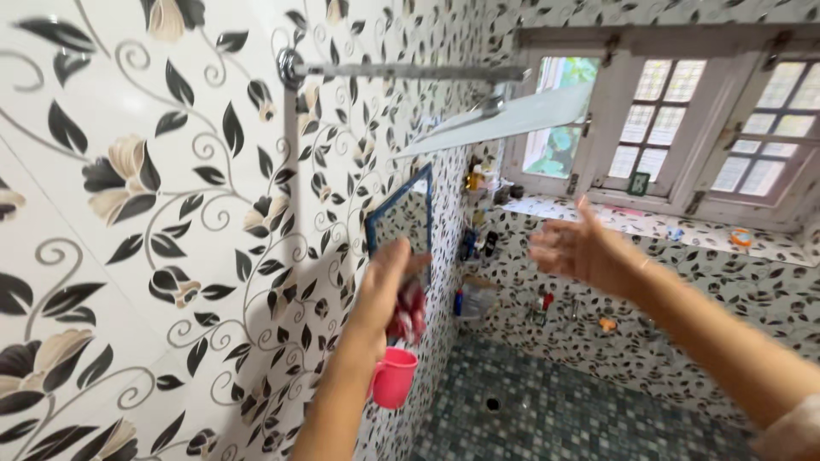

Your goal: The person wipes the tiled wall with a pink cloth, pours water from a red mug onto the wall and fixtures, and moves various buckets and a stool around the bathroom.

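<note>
Left arm: raised, forearm reaching up and forward from the lower middle of the view.
Left hand [389, 286]: fingers curled closed in a grip, wrist bent.
Right arm: stretched forward from the lower right corner.
Right hand [581, 248]: open, fingers spread, empty.

A home bathroom: leaf-and-flower wall tiles [154, 171], a small-tiled mosaic floor [555, 410] with a drain [493, 404], a wall mirror [400, 220], and what look like toiletry bottles [472, 183] on corner shelves.
</note>
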